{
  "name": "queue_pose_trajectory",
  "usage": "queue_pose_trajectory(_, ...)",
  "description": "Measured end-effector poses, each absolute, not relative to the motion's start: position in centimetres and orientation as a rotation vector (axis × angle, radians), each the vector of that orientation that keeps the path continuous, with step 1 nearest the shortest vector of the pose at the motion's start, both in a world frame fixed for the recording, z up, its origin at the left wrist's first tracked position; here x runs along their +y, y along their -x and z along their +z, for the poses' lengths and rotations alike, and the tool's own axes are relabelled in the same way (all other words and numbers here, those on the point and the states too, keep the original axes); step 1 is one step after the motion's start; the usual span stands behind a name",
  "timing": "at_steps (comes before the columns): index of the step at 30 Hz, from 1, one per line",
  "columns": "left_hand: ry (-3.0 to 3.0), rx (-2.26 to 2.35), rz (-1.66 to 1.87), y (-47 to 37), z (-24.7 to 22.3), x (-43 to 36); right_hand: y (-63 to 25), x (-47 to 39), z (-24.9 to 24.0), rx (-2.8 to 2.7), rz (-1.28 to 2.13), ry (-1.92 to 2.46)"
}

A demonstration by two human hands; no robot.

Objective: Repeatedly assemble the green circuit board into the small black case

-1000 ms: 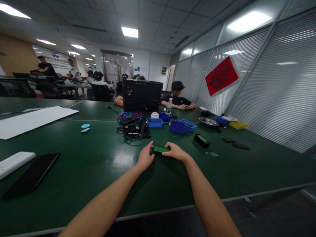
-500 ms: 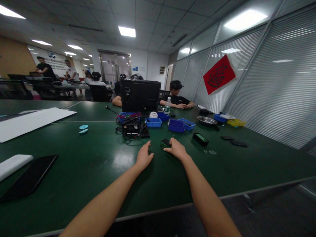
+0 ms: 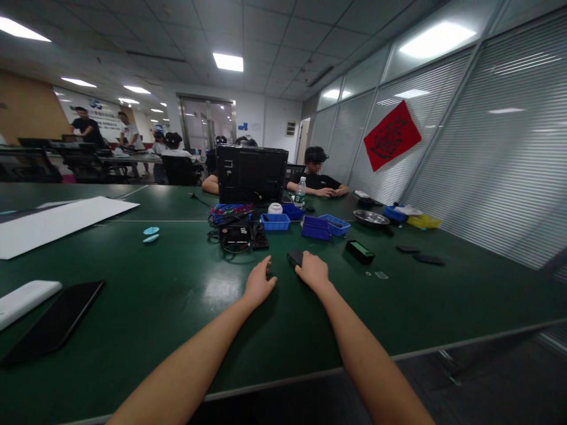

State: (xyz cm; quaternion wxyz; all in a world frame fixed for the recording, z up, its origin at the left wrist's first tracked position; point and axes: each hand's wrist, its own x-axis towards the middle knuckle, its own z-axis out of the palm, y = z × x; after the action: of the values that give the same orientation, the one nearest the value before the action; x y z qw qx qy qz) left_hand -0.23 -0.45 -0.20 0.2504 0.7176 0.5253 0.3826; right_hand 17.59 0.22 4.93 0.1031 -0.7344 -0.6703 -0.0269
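Observation:
My right hand [image 3: 313, 270] is closed around a small dark block-like object [image 3: 294, 258] near the middle of the green table [image 3: 283, 330]. Its far left end sticks out past my fingers, and the rest is hidden under the hand. To the left, my left hand [image 3: 260, 281] hovers over or rests on the tabletop, fingers apart, holding nothing. A gap separates the two hands. Right of my right hand lies a black open box [image 3: 359, 252] with a green inside. By it are a tiny ring [image 3: 368, 273] and a small clear piece [image 3: 381, 275].
Beyond my hands stand a black monitor [image 3: 252, 176], tangled cables with a black device [image 3: 236, 234], a blue tray [image 3: 275, 222], a baseball [image 3: 275, 208] and a bottle [image 3: 300, 190]. A metal bowl [image 3: 371, 218] lies right. Across the table sits a person [image 3: 316, 177].
My right hand has turned slightly and drawn a little nearer, and the dark object has tilted with it. My left hand has hardly moved. The camera view has shifted slightly.

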Motion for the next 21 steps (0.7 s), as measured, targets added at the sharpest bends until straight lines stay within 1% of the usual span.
queue_pose_trajectory(3, -1.957, 1.442, 1.029, 0.1, -0.1, -0.5, -16.0, -0.3, 4.6, -1.997, -0.274, 2.07)
queue_pose_trajectory(5, -1.944, 1.454, 1.032, 0.0, -0.1, -0.6, -15.0, -0.7, 4.3, -2.012, -0.332, 2.027)
queue_pose_trajectory(12, -1.853, 1.462, 1.048, 0.1, -0.2, -0.3, -13.0, -1.8, 4.3, -2.026, -0.313, 1.95)
queue_pose_trajectory(15, -1.827, 1.455, 1.063, 0.3, -0.2, -0.2, -14.0, -1.4, 4.5, -1.901, -0.106, 1.909)
queue_pose_trajectory(17, -1.814, 1.448, 1.081, 0.4, -0.2, -0.2, -15.3, -0.7, 4.4, -1.736, 0.166, 1.882)
queue_pose_trajectory(21, -1.789, 1.414, 1.116, 0.4, 0.0, -0.4, -17.1, 0.6, 3.1, -1.429, 0.724, 1.686)
